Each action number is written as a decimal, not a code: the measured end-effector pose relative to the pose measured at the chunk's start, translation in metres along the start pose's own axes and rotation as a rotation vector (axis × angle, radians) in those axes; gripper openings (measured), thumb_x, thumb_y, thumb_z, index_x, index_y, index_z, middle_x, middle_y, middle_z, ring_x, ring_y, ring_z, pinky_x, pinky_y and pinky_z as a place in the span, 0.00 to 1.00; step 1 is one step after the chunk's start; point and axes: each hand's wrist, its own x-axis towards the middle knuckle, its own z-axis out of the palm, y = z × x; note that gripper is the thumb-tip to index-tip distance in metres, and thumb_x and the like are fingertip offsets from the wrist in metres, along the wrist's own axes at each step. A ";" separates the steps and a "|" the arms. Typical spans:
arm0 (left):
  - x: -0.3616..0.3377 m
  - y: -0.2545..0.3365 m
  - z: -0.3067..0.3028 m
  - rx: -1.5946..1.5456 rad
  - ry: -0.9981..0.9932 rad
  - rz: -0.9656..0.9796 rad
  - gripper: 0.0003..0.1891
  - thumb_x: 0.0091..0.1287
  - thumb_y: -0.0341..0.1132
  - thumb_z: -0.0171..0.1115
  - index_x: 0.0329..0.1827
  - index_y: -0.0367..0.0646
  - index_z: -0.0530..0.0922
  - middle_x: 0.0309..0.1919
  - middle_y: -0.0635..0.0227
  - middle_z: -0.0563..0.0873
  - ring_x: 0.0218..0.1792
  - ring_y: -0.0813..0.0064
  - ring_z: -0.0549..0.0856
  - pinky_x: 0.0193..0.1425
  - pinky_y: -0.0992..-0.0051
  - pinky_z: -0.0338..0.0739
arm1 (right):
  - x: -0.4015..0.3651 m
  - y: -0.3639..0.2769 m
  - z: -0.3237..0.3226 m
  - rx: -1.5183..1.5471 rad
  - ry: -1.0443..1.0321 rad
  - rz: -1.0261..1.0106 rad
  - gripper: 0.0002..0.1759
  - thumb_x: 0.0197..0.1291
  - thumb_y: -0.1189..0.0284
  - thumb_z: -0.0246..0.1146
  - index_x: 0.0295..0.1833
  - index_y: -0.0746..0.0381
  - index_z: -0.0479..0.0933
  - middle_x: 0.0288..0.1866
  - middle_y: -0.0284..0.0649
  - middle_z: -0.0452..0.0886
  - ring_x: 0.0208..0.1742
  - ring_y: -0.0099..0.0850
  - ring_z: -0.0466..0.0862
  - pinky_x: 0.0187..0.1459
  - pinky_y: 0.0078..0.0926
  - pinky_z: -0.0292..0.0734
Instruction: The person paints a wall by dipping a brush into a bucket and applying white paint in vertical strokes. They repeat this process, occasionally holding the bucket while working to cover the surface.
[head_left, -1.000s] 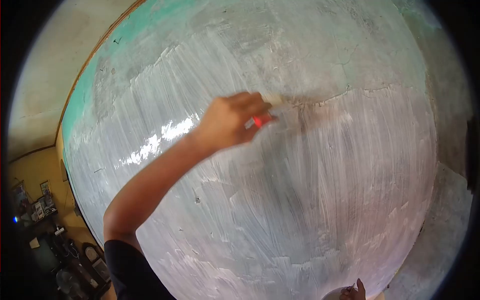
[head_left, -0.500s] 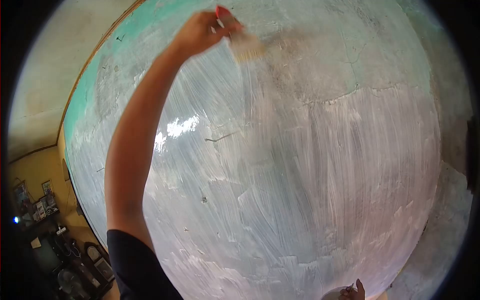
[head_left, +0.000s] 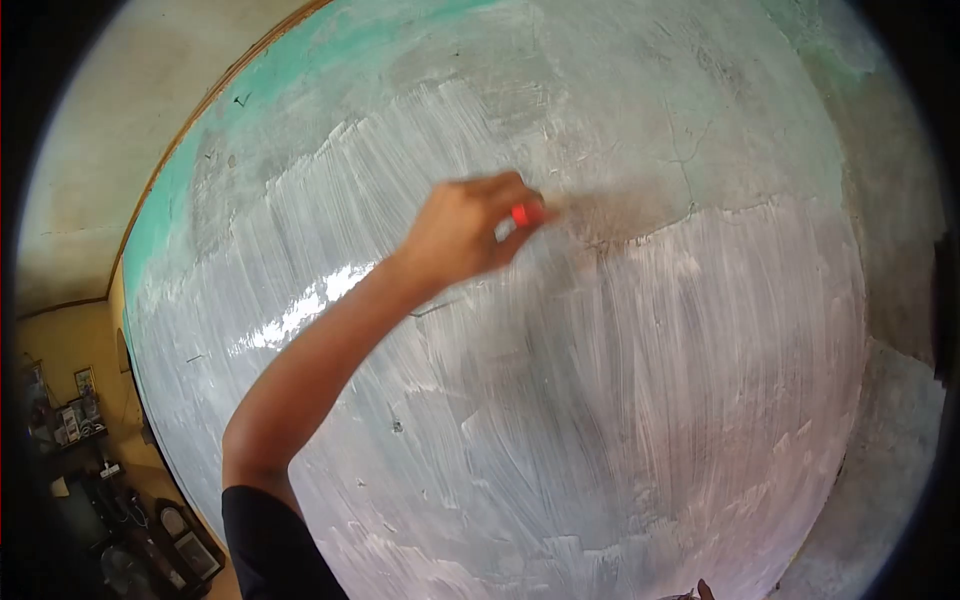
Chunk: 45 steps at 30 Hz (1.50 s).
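Observation:
My left hand (head_left: 480,225), reaching up from the lower left, is closed round a brush whose red handle (head_left: 526,214) shows between the fingers. The bristles are hidden or blurred against the wall. Streaky whitish paint covers much of the wall (head_left: 700,350), with bare grey and green patches above. At the bottom edge, only a fingertip or two of my right hand (head_left: 705,591) shows beside the rim of a container (head_left: 680,597); the rest is cut off.
A nail (head_left: 432,311) sticks out of the wall below my left forearm and hand. Wood trim (head_left: 215,90) borders the wall at the upper left. Shelves, framed pictures (head_left: 84,380) and a fan stand far left. A rough grey wall (head_left: 905,400) adjoins at right.
My left hand has come down and to the right with the brush. Streaky whitish paint now shows where the forearm was. My right hand and the container have sunk lower, mostly out of view.

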 end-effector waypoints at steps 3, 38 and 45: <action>0.001 0.018 -0.007 -0.313 -0.239 -0.247 0.06 0.63 0.32 0.70 0.37 0.38 0.86 0.32 0.63 0.88 0.31 0.67 0.88 0.35 0.74 0.82 | -0.009 -0.005 0.009 -0.051 -0.007 0.005 0.26 0.69 0.45 0.54 0.31 0.57 0.75 0.21 0.31 0.70 0.17 0.21 0.65 0.17 0.18 0.61; 0.021 -0.098 -0.053 -0.042 0.085 -0.331 0.18 0.66 0.49 0.67 0.36 0.40 0.88 0.24 0.60 0.88 0.25 0.69 0.86 0.32 0.69 0.78 | -0.012 0.015 -0.017 0.034 -0.052 0.007 0.27 0.70 0.43 0.51 0.36 0.56 0.77 0.25 0.32 0.73 0.17 0.23 0.67 0.15 0.19 0.63; 0.049 -0.118 -0.030 0.336 0.293 -0.150 0.06 0.65 0.38 0.67 0.38 0.46 0.85 0.33 0.63 0.89 0.31 0.62 0.88 0.36 0.68 0.81 | -0.015 0.046 -0.016 0.123 -0.118 0.038 0.27 0.70 0.43 0.51 0.35 0.56 0.77 0.26 0.31 0.73 0.18 0.22 0.67 0.14 0.18 0.63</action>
